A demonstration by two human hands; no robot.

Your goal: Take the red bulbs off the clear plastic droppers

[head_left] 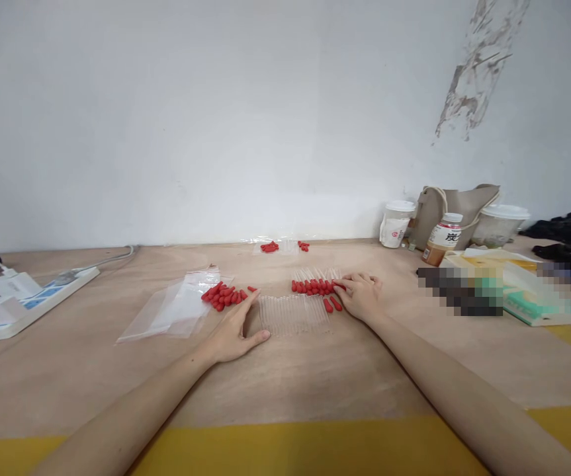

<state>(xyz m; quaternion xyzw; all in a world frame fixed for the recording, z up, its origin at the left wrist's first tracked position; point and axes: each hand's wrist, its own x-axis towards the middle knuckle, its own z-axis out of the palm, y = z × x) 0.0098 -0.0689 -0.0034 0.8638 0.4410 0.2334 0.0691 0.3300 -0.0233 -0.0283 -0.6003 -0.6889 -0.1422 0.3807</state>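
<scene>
Clear glass tubes lie side by side in a row in front of me. My left hand rests at the row's left end, thumb and fingers apart, holding nothing. Left of the row, near those fingertips, is a heap of loose red rubber bulbs. Behind the tubes lies a row of droppers, their red bulbs towards me and glass stems pointing to the wall. My right hand is at that row's right end, fingers closed on a red-bulbed dropper, partly hidden. Two separate red bulbs lie just below it.
Clear plastic bags lie on the left, beside a white power strip. More red bulbs sit on plastic by the wall. To the right stand a lidded cup, a drink bottle, a grey bag and a green box.
</scene>
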